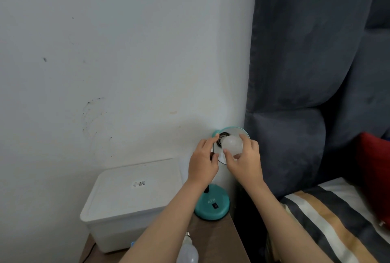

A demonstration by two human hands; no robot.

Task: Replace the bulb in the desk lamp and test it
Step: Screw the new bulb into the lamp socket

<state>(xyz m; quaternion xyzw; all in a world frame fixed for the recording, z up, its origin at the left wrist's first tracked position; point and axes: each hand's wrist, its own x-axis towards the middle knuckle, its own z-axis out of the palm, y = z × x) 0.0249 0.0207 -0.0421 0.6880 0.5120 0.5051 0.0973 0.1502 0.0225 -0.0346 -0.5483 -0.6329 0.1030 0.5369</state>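
Right hand (244, 161) grasps a white bulb (232, 144) seated in the teal lamp shade (242, 131). Left hand (202, 162), at the bulb's nine o'clock, pinches the shade rim. Spare bulb (187, 251) lies at six o'clock (on the table (230, 239)).

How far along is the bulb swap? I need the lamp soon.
One bulb already lies on the table. The right hand holds another bulb at the socket while the left hand steadies the shade. Seating it and pressing the base switch remain.
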